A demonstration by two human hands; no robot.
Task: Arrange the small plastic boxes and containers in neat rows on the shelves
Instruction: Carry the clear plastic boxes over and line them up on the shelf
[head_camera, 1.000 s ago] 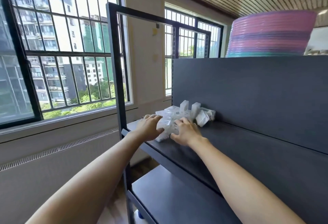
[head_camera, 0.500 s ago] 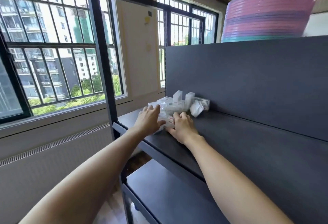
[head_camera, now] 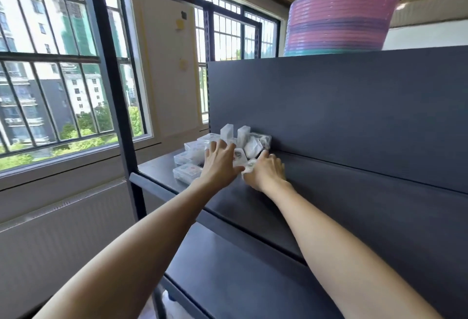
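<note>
1. Head view: a cluster of small clear plastic boxes [head_camera: 202, 156] is seen at the left end of the dark shelf [head_camera: 329, 192], against the back panel [head_camera: 354, 116].
2. The left hand [head_camera: 219, 163] is laid flat on the boxes, fingers spread.
3. The right hand [head_camera: 266, 173] is curled around one box [head_camera: 249, 165] (grip partly hidden).
4. Stacked pink-purple basins [head_camera: 339, 22] are seen on top.

- A stockroom or shop back room, by the look of it
- Dark metal shelving [head_camera: 329, 121] fills the right of the frame
- Stacked pink and purple plastic basins [head_camera: 339, 22] top right
- Barred windows [head_camera: 45, 70] at left face apartment blocks
</note>
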